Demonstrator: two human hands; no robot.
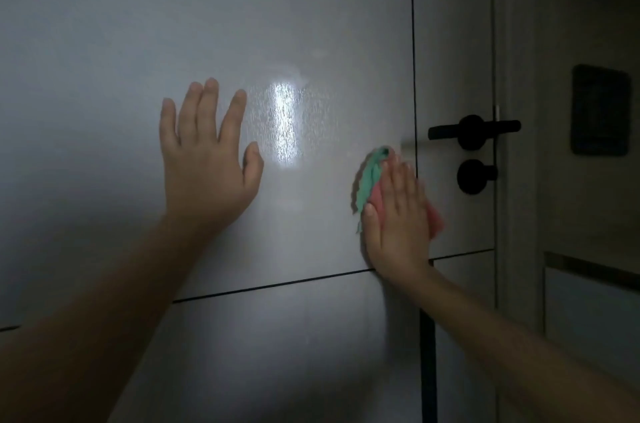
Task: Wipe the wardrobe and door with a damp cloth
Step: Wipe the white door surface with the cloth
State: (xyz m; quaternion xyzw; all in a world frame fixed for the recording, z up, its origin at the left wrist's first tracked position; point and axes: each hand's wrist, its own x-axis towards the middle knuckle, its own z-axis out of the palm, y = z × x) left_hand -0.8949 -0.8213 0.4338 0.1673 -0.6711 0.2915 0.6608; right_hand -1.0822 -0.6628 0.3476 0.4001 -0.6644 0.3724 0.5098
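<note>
Flat hands (398, 214) press soft crumpled cloth (369, 180) on smooth door (294, 24).

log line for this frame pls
left hand flat on wardrobe panel | right hand presses cloth by panel seam | door handle untouched

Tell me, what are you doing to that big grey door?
A person is wiping it. The right hand presses a green and pink cloth flat against the grey door panel, close to the black lever handle. The left hand rests open on the panel. A damp, shiny patch glistens between the hands.
</note>
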